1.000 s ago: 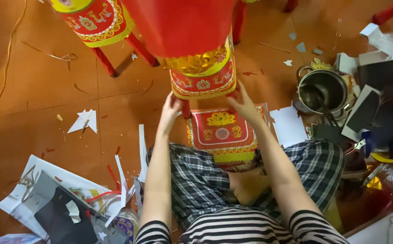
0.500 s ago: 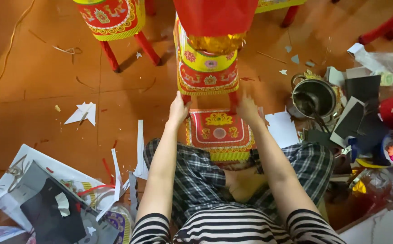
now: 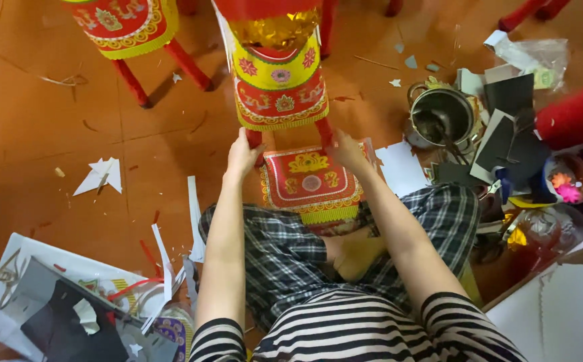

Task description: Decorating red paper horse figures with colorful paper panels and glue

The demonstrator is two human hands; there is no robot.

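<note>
A red and yellow paper lantern-like piece [image 3: 278, 84] with gold foil and red stick legs stands on the orange floor in front of me. My left hand [image 3: 241, 155] grips its left red leg, and my right hand [image 3: 347, 151] grips its right leg. Between my hands, a red decorated paper panel with a yellow fringe [image 3: 310, 184] rests against my knees. I sit cross-legged in checked trousers.
A second red and yellow piece on red legs [image 3: 127, 27] stands at the upper left. A metal pot [image 3: 442, 117], dark card pieces [image 3: 509, 134] and a red roll [image 3: 576, 114] crowd the right. Paper scraps [image 3: 102, 175] and sheets [image 3: 70, 302] litter the left floor.
The view has shifted, so the standing piece sits higher in the frame. My hands have stayed at its legs, holding them above the red panel.
</note>
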